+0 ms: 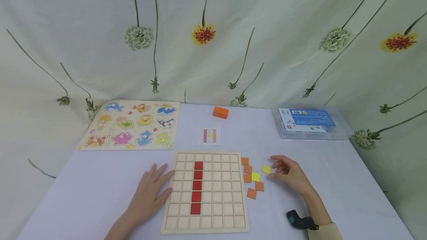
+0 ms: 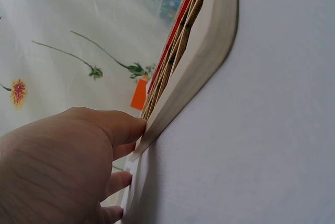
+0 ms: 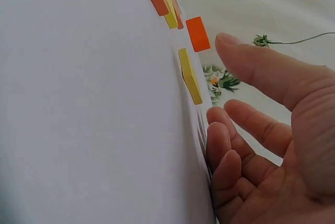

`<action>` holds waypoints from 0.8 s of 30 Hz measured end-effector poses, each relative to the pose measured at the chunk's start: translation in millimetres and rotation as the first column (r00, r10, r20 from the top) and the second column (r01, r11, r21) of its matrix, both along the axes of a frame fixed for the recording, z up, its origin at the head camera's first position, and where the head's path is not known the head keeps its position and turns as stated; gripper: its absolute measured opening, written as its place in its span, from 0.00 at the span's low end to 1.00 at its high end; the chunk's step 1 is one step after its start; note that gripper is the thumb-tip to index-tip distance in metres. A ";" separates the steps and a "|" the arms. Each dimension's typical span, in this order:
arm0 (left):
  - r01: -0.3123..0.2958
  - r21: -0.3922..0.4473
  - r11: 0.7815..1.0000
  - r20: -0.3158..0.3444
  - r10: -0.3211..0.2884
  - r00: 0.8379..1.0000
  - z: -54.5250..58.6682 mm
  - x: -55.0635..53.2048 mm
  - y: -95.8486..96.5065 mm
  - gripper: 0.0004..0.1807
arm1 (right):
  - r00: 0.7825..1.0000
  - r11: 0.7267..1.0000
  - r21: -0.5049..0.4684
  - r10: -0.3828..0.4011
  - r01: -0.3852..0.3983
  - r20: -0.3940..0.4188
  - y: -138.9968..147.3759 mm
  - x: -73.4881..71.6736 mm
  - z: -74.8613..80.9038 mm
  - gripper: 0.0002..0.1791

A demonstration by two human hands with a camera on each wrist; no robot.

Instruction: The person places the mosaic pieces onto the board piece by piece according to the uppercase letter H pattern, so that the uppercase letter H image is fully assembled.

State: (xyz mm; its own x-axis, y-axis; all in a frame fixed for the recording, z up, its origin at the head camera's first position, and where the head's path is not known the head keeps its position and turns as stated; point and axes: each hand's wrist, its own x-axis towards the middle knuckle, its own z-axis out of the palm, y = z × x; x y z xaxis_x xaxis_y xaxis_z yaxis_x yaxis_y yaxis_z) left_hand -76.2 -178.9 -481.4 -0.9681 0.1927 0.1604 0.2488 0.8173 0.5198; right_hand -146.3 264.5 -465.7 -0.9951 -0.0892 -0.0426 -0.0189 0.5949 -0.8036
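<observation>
A wooden grid board [image 1: 217,208] lies in front of me, with a column of several red square tiles [image 1: 197,185] in its cells. My left hand [image 1: 146,195] rests at the board's left edge, fingers extended; the left wrist view has the thumb touching the rim. To the right of the board, my right hand [image 1: 289,175] hovers low with fingers loosely bent and thumb apart. A yellow tile [image 1: 266,169] lies just beyond its fingertips, with a gap between them in the right wrist view. A second yellow tile [image 1: 255,177] sits among several orange tiles [image 1: 251,193] along the board's right side.
Behind the board lies a small pattern card [image 1: 208,136], with an orange block [image 1: 221,113] farther back. A sea-animal puzzle board [image 1: 128,125] occupies the back left. At the back right is a clear plastic box [image 1: 311,123]. A flowered cloth [image 1: 213,66] hangs behind the table.
</observation>
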 end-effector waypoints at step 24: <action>0.007 -0.001 1.000 -0.017 -0.007 1.000 1.9 0.2 0.2 0.28 | 0.998 0.968 0.250 0.021 -0.008 -0.051 -15.1 5.4 -2.2 0.26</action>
State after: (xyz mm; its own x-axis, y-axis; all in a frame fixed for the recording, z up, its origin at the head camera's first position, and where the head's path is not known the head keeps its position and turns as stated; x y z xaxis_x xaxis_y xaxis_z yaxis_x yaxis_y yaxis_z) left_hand -76.0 -178.6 -479.4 -0.9639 0.1995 0.1761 0.2630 0.8162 0.5145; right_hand -140.9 249.4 -467.9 -0.9952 -0.0968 -0.0127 -0.0674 0.7758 -0.6274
